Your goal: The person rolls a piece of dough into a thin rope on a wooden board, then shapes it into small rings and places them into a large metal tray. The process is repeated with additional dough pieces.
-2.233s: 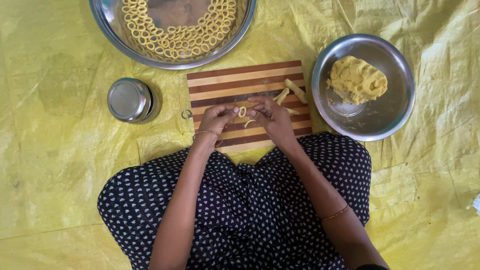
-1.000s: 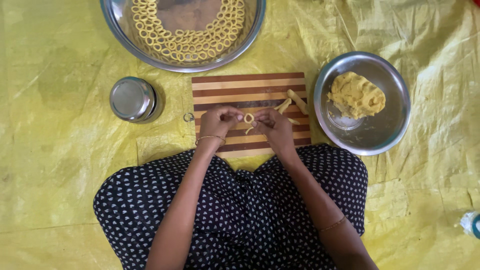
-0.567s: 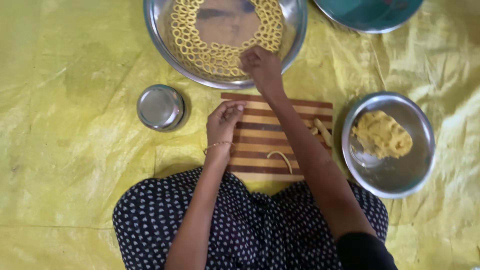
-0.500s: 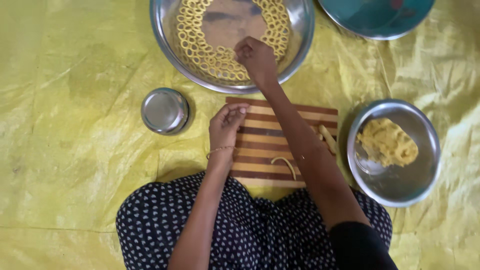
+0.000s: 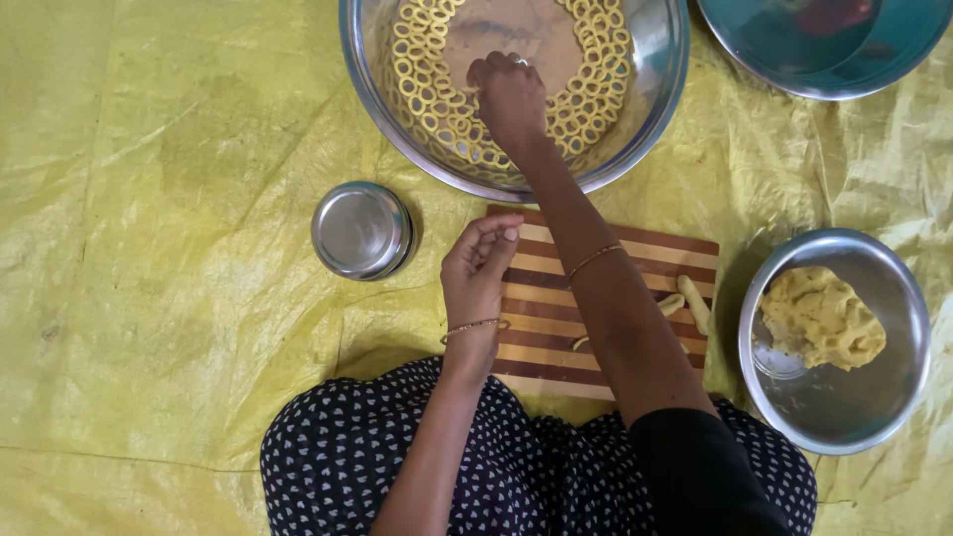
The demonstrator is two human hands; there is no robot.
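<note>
My right hand reaches into a large steel tray and rests among several yellow dough rings laid in curved rows; its fingers are bunched at the rings, and I cannot see whether they pinch one. My left hand hovers over the left end of a striped wooden board, fingers loosely curled, holding nothing. Short dough sticks lie on the board's right side.
A steel bowl with a lump of yellow dough sits at the right. A small round steel container stands left of the board. Another steel vessel is at top right. A yellow sheet covers the floor.
Both hands were shaping a dough ring over the board. My right hand then carried it up into the large tray, while my left hand stayed at the board. The view shifted upward.
</note>
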